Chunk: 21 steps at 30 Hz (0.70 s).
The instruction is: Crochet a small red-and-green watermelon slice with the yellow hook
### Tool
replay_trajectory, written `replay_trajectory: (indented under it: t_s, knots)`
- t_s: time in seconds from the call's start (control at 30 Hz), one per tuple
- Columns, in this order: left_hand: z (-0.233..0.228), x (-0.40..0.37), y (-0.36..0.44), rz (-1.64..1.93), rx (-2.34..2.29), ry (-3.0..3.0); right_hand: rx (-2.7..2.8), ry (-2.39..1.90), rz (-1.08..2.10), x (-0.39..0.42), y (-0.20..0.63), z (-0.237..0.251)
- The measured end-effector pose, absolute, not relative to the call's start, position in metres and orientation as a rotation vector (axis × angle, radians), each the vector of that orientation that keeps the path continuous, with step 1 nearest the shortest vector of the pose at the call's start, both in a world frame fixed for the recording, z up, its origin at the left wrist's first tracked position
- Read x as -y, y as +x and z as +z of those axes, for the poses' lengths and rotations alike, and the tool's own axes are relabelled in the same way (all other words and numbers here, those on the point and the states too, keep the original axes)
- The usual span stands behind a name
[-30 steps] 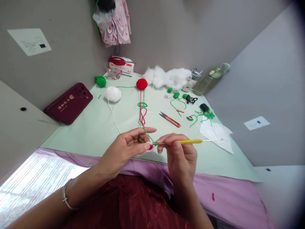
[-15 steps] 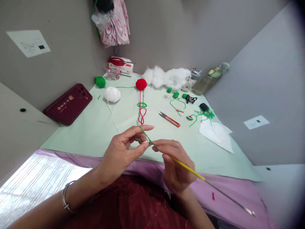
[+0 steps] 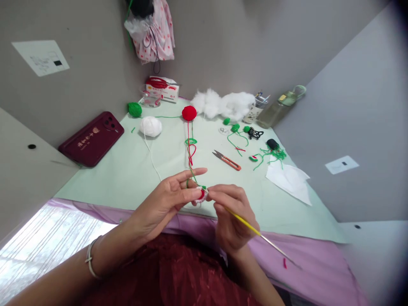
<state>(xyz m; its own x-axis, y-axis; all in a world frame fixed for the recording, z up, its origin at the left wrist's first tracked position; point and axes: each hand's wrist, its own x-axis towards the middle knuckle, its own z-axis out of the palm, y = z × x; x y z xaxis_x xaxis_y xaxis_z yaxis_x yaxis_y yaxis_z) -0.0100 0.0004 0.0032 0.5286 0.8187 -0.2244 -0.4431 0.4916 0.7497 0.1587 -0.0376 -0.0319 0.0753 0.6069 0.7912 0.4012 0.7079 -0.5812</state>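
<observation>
Head view, looking down at 2 bare hands over a pale green table mat (image 3: 134,170).

Left hand (image 3: 168,199), a bracelet on its wrist, closed at thumb and finger on a small red and white crochet piece (image 3: 200,195), forefinger stretched out straight above it. Green yarn (image 3: 191,172) draped over that forefinger, running up the mat toward a green loop and a red strand.

Right hand (image 3: 231,216), fingers pinched tight on a yellow crochet hook (image 3: 245,223). Hook tip at the crochet piece, bare metal end slanting down and to the right over a purple cloth (image 3: 306,263).

Both hands meeting near the front edge of the mat, just above a dark red garment on the lap.

Farther back on the mat: a red yarn ball (image 3: 189,112), a white yarn ball (image 3: 151,126), a green yarn ball (image 3: 134,109), orange-handled snips (image 3: 228,160), white stuffing (image 3: 223,104), a bottle (image 3: 280,106) lying tilted, and white paper (image 3: 290,178) at the right edge. A dark red phone (image 3: 92,138) propped against the left wall.
</observation>
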Motion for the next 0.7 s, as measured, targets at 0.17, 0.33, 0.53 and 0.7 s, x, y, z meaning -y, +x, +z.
replay_trajectory:
  t_s: [0.17,0.33,0.53,0.7]
  knots:
    - [0.000,0.003,-0.008,1.007,-0.718,0.837,1.531,-0.866,0.319,0.039,0.162,-0.026]
    - [-0.004,0.008,-0.003,1.048,-0.738,0.871,1.431,-0.912,0.326,0.040,0.154,-0.033]
    - [-0.006,0.013,0.004,1.156,-0.730,0.895,1.481,-0.943,-0.152,0.043,0.144,-0.052]
    - [-0.009,0.013,0.004,1.072,-0.656,0.800,1.393,-0.882,-0.033,0.040,0.140,-0.052]
